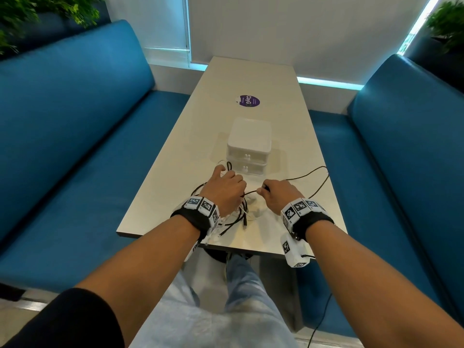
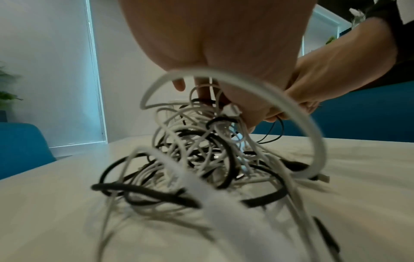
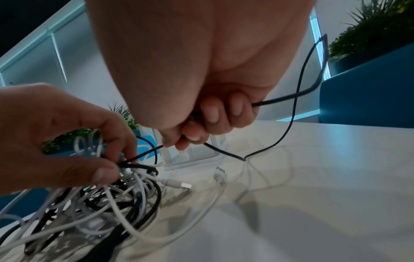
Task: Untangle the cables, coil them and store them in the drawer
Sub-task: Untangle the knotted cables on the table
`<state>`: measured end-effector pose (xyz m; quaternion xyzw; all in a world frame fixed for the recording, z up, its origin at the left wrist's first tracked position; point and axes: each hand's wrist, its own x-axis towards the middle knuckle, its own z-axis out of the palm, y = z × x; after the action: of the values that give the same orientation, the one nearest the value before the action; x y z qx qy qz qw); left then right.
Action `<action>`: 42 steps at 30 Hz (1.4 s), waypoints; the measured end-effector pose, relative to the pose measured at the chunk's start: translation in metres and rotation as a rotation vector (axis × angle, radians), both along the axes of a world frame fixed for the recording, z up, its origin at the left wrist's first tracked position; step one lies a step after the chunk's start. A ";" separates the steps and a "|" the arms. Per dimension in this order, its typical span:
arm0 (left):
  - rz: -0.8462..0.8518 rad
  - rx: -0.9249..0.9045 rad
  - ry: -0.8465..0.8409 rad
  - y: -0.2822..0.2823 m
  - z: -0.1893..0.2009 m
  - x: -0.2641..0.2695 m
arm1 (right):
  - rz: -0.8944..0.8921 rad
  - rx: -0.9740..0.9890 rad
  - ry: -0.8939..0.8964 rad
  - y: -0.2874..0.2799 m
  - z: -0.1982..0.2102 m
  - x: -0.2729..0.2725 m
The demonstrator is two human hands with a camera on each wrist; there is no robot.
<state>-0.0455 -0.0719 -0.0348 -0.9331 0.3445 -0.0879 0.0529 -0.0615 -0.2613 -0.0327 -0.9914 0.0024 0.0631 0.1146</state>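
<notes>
Two blue benches (image 1: 75,126) flank a long white table (image 1: 251,79), and both hands work over its near end. Just beyond the hands stands a small white drawer unit (image 1: 249,144), its two drawers closed, with a purple round sticker (image 1: 248,100) farther up the tabletop. Under and just behind the left hand (image 1: 224,190) lies the tangle of white and black cables (image 2: 201,159), heaped on the table and partly lifted; that hand's thumb and fingers are curled in, pinching several strands at the top of the heap. Just beside it, the right hand (image 1: 277,194) is closed into a fist round a thin black cable (image 3: 298,95). One short taut stretch of it runs from that fist straight across to the left hand's pinch, and the rest loops away to the right over the table. A white plug end (image 3: 186,185) lies loose on the table below the right fist.
</notes>
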 end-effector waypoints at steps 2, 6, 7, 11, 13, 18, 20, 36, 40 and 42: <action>-0.036 -0.011 -0.013 0.007 0.000 -0.001 | -0.027 0.002 0.005 0.001 0.001 0.001; -0.046 0.016 0.023 0.013 0.002 -0.004 | -0.063 -0.018 0.003 0.008 0.002 0.002; -0.047 0.032 0.037 0.012 0.003 -0.004 | -0.070 -0.023 -0.004 0.010 0.003 0.002; -0.034 0.151 0.066 -0.001 0.008 -0.009 | -0.076 -0.017 -0.022 0.010 0.004 0.002; 0.009 0.169 0.050 -0.008 0.005 -0.013 | -0.073 -0.012 -0.024 0.010 0.005 0.001; 0.074 0.179 0.026 -0.014 0.003 -0.017 | -0.075 0.001 -0.022 0.001 0.006 -0.001; 0.072 0.180 0.031 -0.014 0.007 -0.016 | -0.091 0.009 -0.013 -0.003 0.005 -0.002; 0.124 -0.160 0.113 -0.011 -0.011 -0.007 | -0.067 -0.018 0.017 0.002 0.002 -0.005; 0.068 -0.174 0.162 -0.017 -0.009 -0.007 | 0.040 0.087 0.012 0.019 0.002 -0.006; 0.059 -0.226 0.170 -0.016 -0.010 -0.007 | 0.084 0.126 0.037 0.027 0.003 -0.007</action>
<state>-0.0521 -0.0881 -0.0447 -0.9470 0.3080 -0.0452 -0.0794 -0.0689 -0.2344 -0.0294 -0.9801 -0.0412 0.0863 0.1738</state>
